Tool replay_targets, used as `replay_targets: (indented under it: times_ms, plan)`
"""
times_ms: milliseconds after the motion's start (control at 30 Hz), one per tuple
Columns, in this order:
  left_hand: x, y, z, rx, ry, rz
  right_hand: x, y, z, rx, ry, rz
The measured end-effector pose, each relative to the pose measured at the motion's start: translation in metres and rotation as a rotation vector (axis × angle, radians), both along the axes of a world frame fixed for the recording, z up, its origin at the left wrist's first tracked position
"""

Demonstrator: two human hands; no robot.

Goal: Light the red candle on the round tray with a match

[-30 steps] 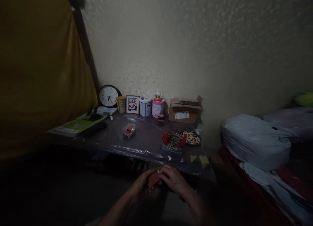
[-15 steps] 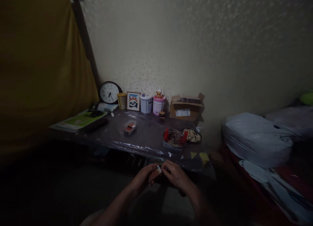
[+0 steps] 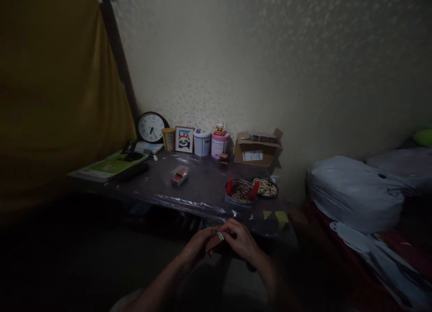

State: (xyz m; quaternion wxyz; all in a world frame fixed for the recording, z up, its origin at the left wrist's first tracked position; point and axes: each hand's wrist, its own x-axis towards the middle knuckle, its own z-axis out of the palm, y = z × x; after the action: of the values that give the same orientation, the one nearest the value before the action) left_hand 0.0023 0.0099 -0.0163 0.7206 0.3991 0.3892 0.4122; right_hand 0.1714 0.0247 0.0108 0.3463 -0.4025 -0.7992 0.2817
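My left hand [image 3: 199, 243] is closed around a small matchbox [image 3: 213, 241] with a reddish-brown side and a whitish end. It is held just in front of the table's near edge. At that whitish end, the bent fingers of my right hand [image 3: 240, 241] are pinched together, touching the box; whether a small piece is between them is too dark to tell. Beyond the hands, a round dish [image 3: 240, 196] on the table holds dark reddish bits and two upright red pieces. A second round dish [image 3: 265, 187] beside it holds pale, stick-like bits.
On the table [image 3: 202, 186] lies a plastic-wrapped pack of small boxes [image 3: 180, 176]. Along the wall stand a clock [image 3: 151, 127], a panda picture [image 3: 184, 139], two tubs [image 3: 202, 143] and a cardboard box [image 3: 257, 152]. Yellow pieces [image 3: 281, 216] lie near the right corner. A white bag [image 3: 354, 190] sits at right.
My right hand's fingers have moved slightly left, onto the matchbox's whitish end. My left hand keeps its hold in nearly the same place. The table items are unchanged.
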Motion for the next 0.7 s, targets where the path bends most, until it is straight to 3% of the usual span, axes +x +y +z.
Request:
replay_targets:
  times_ms: [200,533,700]
  plan:
    - [0.001,-0.001,0.005,-0.014,-0.067,0.009,0.001,0.006,-0.006,-0.116,0.148,-0.058]
    - [0.000,-0.001,0.002,-0.003,-0.127,0.005,-0.001,0.002,0.000,0.036,0.058,-0.073]
    - [0.001,-0.002,0.006,-0.024,-0.114,0.007,-0.007,-0.001,0.001,-0.009,0.060,-0.109]
